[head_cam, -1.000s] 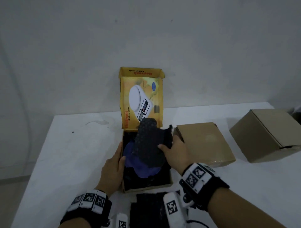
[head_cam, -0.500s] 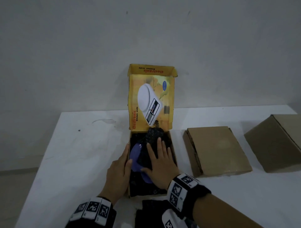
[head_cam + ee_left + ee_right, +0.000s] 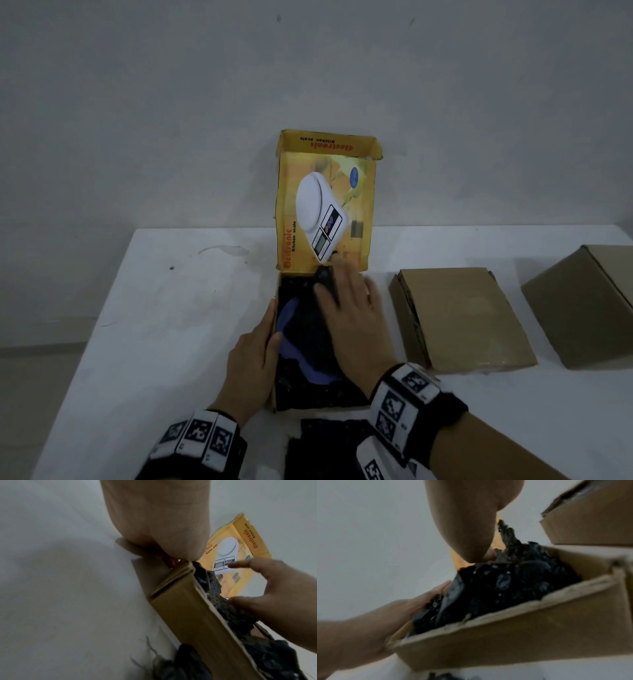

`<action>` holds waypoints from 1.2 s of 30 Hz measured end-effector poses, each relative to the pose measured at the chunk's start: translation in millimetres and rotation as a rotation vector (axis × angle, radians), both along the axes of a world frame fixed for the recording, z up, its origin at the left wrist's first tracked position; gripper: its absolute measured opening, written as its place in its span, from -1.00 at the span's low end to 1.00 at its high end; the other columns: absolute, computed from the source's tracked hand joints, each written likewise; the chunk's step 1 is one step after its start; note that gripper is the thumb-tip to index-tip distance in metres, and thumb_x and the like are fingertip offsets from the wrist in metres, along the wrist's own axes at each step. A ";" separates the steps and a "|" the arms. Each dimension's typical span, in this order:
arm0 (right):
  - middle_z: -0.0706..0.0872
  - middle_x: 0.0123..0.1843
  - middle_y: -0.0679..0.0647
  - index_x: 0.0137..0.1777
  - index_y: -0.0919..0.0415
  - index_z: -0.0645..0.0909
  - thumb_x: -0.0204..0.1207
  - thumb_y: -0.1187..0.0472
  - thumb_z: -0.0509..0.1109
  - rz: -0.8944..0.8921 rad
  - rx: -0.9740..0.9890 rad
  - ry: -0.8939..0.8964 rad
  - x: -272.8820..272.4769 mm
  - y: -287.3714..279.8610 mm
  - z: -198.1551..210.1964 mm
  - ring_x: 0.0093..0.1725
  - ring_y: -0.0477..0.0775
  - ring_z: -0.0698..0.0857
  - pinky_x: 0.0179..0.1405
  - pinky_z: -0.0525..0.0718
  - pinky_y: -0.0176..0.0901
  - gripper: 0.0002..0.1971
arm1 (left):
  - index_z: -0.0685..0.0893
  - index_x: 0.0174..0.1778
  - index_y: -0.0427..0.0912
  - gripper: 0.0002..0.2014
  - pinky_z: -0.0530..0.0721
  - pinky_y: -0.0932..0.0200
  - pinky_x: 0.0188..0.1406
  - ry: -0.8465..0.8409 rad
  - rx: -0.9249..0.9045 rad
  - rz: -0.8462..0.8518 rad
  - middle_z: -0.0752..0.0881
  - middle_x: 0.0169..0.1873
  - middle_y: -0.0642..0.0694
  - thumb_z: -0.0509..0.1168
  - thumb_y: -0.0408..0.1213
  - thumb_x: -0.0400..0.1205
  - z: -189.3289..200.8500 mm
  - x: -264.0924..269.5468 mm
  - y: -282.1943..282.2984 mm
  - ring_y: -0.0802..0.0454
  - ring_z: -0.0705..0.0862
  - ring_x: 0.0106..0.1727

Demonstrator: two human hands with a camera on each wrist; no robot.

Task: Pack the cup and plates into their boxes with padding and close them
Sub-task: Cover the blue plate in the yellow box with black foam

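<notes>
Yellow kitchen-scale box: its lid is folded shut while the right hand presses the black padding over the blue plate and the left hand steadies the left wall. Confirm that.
Not quite. The lid of the yellow kitchen-scale box stands open, upright behind it, as the head view shows. The rest holds: the right hand presses the black padding over the blue plate, and the left hand steadies the left wall.

The person's arms are bare, with no sleeves. Each wrist wears a thick black band (image 3: 442,407). White blocks with black square patterns sit in a row on the left wrist band (image 3: 202,437). A white piece, maybe a small camera (image 3: 375,459), sticks out under the right wrist.
</notes>
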State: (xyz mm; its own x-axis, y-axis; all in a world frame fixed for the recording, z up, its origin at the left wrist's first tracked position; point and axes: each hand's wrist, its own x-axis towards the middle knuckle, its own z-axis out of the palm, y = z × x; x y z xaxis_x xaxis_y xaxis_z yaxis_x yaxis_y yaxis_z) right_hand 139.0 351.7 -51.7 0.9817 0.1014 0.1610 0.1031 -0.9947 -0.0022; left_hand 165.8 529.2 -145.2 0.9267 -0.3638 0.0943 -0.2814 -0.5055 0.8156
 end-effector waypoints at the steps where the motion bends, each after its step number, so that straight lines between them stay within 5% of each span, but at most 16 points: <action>1: 0.45 0.52 0.33 0.28 0.19 0.61 0.34 0.22 0.40 0.105 -0.037 0.003 0.0 4.9 -1.9 0.56 0.36 0.34 0.50 0.31 0.26 -0.54 | 0.01 0.62 0.27 -0.42 0.64 -0.08 0.22 0.005 0.004 -0.002 0.55 0.34 0.14 -0.16 0.23 0.65 -0.6 0.1 0.5 0.00 0.65 0.22; 3: 0.35 0.57 0.34 0.41 0.23 0.52 0.41 0.17 0.47 0.167 -0.013 0.134 1.0 13.5 -5.9 0.60 0.35 0.26 0.56 0.20 0.21 -0.45 | -0.02 0.62 0.30 -0.43 0.65 -0.11 0.19 0.010 0.022 -0.008 0.59 0.35 0.03 -0.17 0.24 0.65 -1.1 0.5 1.5 0.00 0.65 0.21; 6: -0.33 0.66 0.33 0.68 0.13 -0.19 0.69 0.00 0.11 -0.103 0.023 0.550 -0.5 11.2 -18.7 0.64 0.33 -0.32 0.61 -0.24 0.15 -0.30 | -0.01 0.62 0.27 -0.39 0.59 -0.11 0.28 0.016 0.024 0.005 0.59 0.37 -0.09 -0.18 0.29 0.63 0.9 0.7 1.7 -0.08 0.61 0.29; 10: -0.46 0.65 0.19 0.66 -0.04 -0.32 0.63 -0.24 0.05 -0.093 0.071 0.677 2.7 4.5 -29.0 0.61 0.31 -0.43 0.59 -0.25 0.23 -0.22 | 0.03 0.63 0.22 -0.37 0.59 -0.11 0.28 0.015 0.017 0.020 0.60 0.35 -0.13 -0.19 0.31 0.62 3.7 0.5 0.2 -0.11 0.61 0.28; 14: -0.38 0.68 -0.01 0.66 -0.14 -0.22 0.57 -0.27 0.15 0.011 0.130 0.685 5.9 -3.0 -24.5 0.61 0.22 -0.46 0.55 -0.38 0.32 -0.20 | -0.04 0.60 0.36 -0.41 0.64 -0.17 0.18 0.017 0.038 0.021 0.63 0.31 -0.07 -0.20 0.32 0.62 0.1 1.7 3.1 -0.06 0.65 0.22; 21: 0.01 0.68 -0.26 0.60 -0.31 0.07 0.62 -0.03 0.23 0.090 0.433 0.603 1.8 -8.7 -21.7 0.67 0.03 -0.27 0.51 -0.46 0.38 -0.40 | -0.02 0.60 0.36 -0.41 0.62 -0.19 0.22 0.021 0.003 0.001 0.61 0.34 -0.10 -0.19 0.33 0.62 -1.5 1.8 3.7 -0.08 0.63 0.24; 23: 0.17 0.65 -0.25 0.57 -0.30 0.16 0.63 -0.01 0.25 0.063 0.531 0.547 2.1 -8.6 -12.3 0.68 0.02 -0.09 0.59 -0.30 0.31 -0.45 | -0.03 0.60 0.35 -0.40 0.66 -0.17 0.12 -0.001 0.013 -0.011 0.66 0.27 -0.14 -0.22 0.33 0.61 -1.4 2.0 4.6 -0.11 0.67 0.16; 25: 0.45 0.54 -0.11 0.50 -0.18 0.36 0.61 0.03 0.29 0.039 0.627 0.400 -1.0 -7.3 1.2 0.58 0.04 0.28 0.60 0.14 0.11 -0.54 | 0.01 0.62 0.25 -0.38 0.64 -0.14 0.17 -0.017 0.014 -0.015 0.65 0.27 -0.20 -0.23 0.32 0.62 1.0 2.6 4.3 -0.18 0.66 0.17; 27: 0.71 0.14 -0.04 0.24 -0.02 0.58 0.55 0.11 0.38 0.014 0.740 0.236 -14.5 -6.0 17.3 0.17 -0.04 0.63 0.24 0.58 -0.08 -0.74 | 0.07 0.64 0.09 -0.34 0.55 -0.01 0.24 -0.026 0.017 -0.019 0.61 0.33 -0.23 -0.21 0.28 0.63 5.6 2.3 2.7 -0.20 0.61 0.25; 30: 0.68 -0.29 -0.13 -0.14 0.04 0.66 0.44 0.14 0.51 0.113 0.755 0.434 -50.5 -7.1 33.4 -0.27 -0.14 0.66 -0.22 0.64 -0.24 -0.92 | 0.10 0.65 -0.09 -0.33 0.30 0.36 0.30 -0.064 0.037 -0.021 0.53 0.42 -0.18 -0.16 0.19 0.65 11.7 2.1 0.7 -0.13 0.52 0.35; 32: 0.75 -0.20 -0.06 -0.10 0.05 0.71 0.43 0.09 0.52 0.218 0.653 0.702 -75.5 -6.5 29.7 -0.21 -0.12 0.68 -0.18 0.64 -0.23 -0.90 | 0.08 0.65 -0.07 -0.33 0.14 0.54 0.36 -0.064 0.011 -0.031 0.39 0.49 0.03 -0.17 0.19 0.65 11.7 1.7 0.7 -0.01 0.44 0.44; 36: 0.57 0.25 0.07 0.35 0.02 0.53 0.47 0.03 0.44 0.322 0.262 0.751 -109.2 -3.3 -3.9 0.20 0.08 0.54 0.05 0.51 -0.06 -0.56 | 0.06 0.65 -0.01 -0.31 0.27 0.25 0.43 -0.024 -0.014 -0.042 0.29 0.51 0.13 -0.18 0.23 0.61 4.7 4.2 2.1 -0.04 0.42 0.50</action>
